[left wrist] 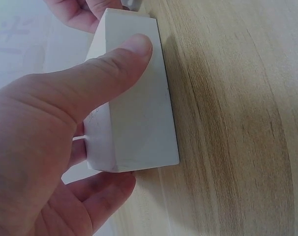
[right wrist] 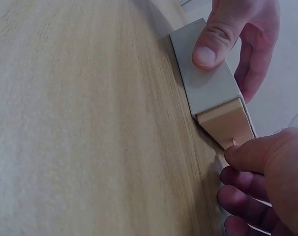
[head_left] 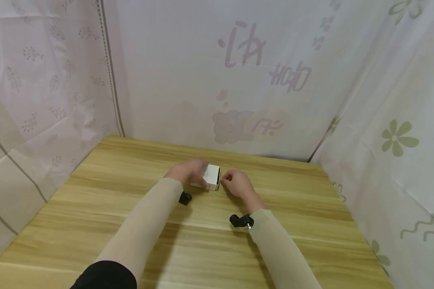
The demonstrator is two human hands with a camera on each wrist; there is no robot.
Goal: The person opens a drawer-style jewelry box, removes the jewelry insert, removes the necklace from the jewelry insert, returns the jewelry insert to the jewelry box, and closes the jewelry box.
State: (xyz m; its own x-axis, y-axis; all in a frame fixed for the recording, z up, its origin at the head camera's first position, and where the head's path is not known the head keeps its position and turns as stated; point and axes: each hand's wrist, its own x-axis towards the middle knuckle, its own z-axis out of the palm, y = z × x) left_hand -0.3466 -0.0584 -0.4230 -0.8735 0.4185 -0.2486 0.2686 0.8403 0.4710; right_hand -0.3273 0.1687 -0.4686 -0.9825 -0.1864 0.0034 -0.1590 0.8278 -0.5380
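Note:
A small white box (head_left: 212, 175) lies on the wooden table. My left hand (head_left: 189, 171) grips it from the left, with the thumb pressed on the near side and the other fingers around the far side. In the right wrist view, a light-brown inner tray (right wrist: 223, 120) shows at the box's right end, sitting roughly level with the white sleeve (right wrist: 188, 54). A small pull tab (right wrist: 234, 141) sticks out of that end. My right hand (head_left: 238, 184) pinches the tab between thumb and forefinger, and its other fingers are curled below. What the box contains is hidden.
The wooden table (head_left: 199, 245) stretches out around both hands, its back edge just beyond the box. Printed cloth (head_left: 181, 72) hangs behind the table and along both sides. A black wrist mount (head_left: 241, 220) sits at the right cuff, another mount (head_left: 185, 198) at the left.

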